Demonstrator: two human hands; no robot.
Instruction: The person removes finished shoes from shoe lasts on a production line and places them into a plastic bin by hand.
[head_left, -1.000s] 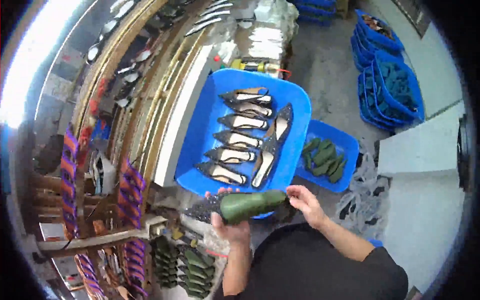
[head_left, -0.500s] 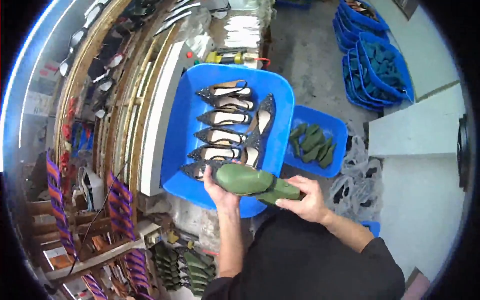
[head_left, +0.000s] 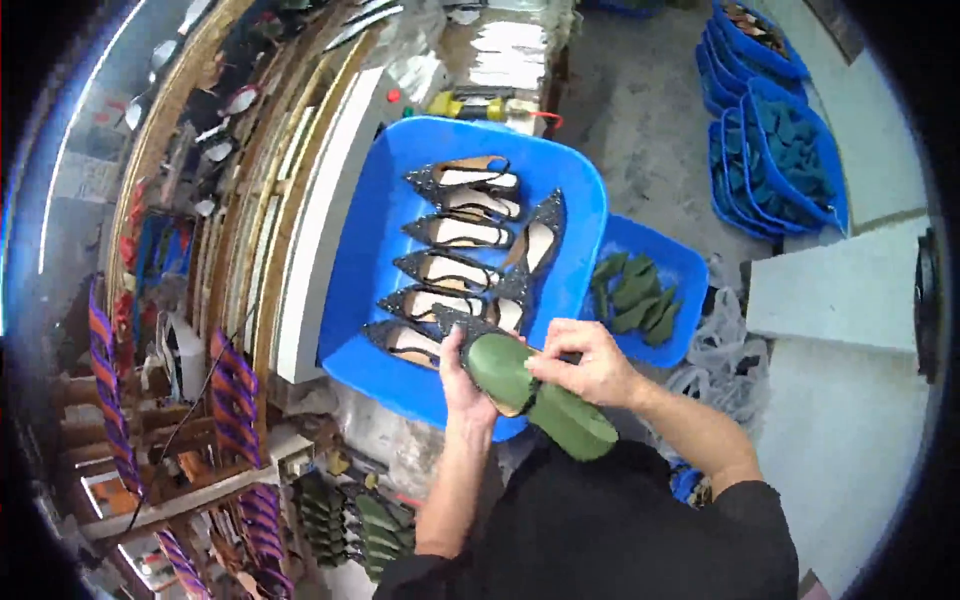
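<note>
My left hand (head_left: pixel 462 380) grips a black glitter shoe (head_left: pixel 462 322) with a green shoe last (head_left: pixel 540 392) inside it, held low over the near edge of a big blue tub (head_left: pixel 372 240). My right hand (head_left: pixel 585 362) is closed over the middle of the green last, whose heel end sticks out towards my body. Several black glitter pointed shoes (head_left: pixel 455 232) with pale insoles lie in rows inside the tub.
A smaller blue tub (head_left: pixel 690 275) of green lasts (head_left: pixel 632 296) sits to the right on the floor. Stacked blue tubs (head_left: pixel 775 160) stand at the far right. Wooden racks (head_left: pixel 240 190) with shoes run along the left; more green lasts (head_left: pixel 375 525) lie below.
The shoe and green last have swung from lying level to tilting with the heel end towards me. My right hand has slid from the last's end onto its middle.
</note>
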